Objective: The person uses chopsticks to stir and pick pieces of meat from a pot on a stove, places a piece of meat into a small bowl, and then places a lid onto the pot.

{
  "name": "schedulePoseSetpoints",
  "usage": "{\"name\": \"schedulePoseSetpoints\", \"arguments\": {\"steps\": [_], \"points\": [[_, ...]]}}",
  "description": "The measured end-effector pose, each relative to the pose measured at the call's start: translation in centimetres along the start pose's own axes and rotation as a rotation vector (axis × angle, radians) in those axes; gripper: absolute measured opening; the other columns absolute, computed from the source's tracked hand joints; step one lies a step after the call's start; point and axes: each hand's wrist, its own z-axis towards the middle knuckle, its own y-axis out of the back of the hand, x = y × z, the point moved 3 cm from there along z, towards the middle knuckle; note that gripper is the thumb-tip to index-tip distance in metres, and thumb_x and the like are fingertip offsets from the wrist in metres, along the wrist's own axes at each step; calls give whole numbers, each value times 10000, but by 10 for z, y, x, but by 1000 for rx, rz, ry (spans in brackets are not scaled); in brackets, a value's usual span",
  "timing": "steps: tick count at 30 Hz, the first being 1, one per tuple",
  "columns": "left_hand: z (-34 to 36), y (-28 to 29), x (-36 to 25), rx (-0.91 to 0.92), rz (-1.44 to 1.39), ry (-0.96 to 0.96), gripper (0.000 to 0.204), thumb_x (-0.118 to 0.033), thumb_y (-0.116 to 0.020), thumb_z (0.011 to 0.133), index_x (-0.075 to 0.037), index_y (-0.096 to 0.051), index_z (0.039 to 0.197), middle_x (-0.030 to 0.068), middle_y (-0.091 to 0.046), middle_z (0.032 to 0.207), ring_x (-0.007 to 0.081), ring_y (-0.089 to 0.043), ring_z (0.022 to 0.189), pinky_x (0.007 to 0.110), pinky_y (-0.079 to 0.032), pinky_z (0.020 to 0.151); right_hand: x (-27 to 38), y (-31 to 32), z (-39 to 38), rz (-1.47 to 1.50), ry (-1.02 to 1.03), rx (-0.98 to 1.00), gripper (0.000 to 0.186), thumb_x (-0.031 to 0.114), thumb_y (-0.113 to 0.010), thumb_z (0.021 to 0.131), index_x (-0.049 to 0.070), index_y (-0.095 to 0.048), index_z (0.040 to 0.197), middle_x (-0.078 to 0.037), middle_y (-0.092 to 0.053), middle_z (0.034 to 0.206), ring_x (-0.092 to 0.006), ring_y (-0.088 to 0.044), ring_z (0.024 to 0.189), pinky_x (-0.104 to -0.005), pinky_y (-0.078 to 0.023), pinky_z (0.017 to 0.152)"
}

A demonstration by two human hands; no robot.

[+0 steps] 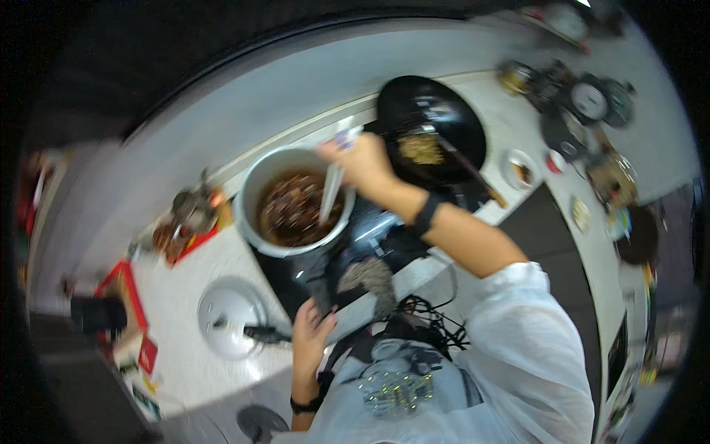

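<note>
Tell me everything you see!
Glossy stove: 1, black, in white counter
Deep round metal pot: 1, silver, on stove
Chunky food: 1 batch, brown, in pot
Long slim utensil: 1, white, in pot
Round wok: 1, black, on stove
Chopped food: 1 heap, yellowish, in wok
Long-handled spatula: 1, dark, in wok
Round metal lid: 1, silver, counter's left
Round bowl: 1, white, right of wok
Blurry jars: several, mixed colours, upper right
Left hand: 1, bare, on black pot handle
Right hand: 1, bare, holding utensil

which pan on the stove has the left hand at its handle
The grey pot, its black handle in the left hand; the black wok to its right is unheld.
</note>
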Motion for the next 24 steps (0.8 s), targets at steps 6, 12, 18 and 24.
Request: {"name": "schedulePoseSetpoints", "arguments": {"steps": [6,12,18,24], "points": [[4,0,-7,18,-2,22,441,-28,-612,841,48,-407,1225,115,-587,1013,136,-563,828,267,-484,734,-15,-20,-1,186,-208,217,215,188,-700,789,-1,-618,726,-79,-599,570,-144,-583,453,-276,-462,422],[3,-1,-7,-9,14,28,413,-27,-620,838,38,-427,1198,104,-595,974,133,-563,781,263,-480,717,-25,13,15,-73,-218,73,251,234,-712,769,-9,-657,736,-125,-634,615,-205,-609,493,-325,-489,506],[4,-3,-11,-16,56,46,422,-44,-628,838,35,-426,1199,104,-592,988,134,-563,796,267,-479,723,5,15,7,-351,133,-47,351,365,-653,794,16,-657,754,-177,-635,694,-339,-632,675,-411,-502,660],[3,2,-4,19,29,32,449,-28,-595,856,27,-398,1256,120,-583,1072,152,-570,907,272,-481,786,14,20,15,-379,207,-63,436,485,-616,803,62,-659,707,-132,-631,654,-303,-631,617,-405,-503,576]]}}
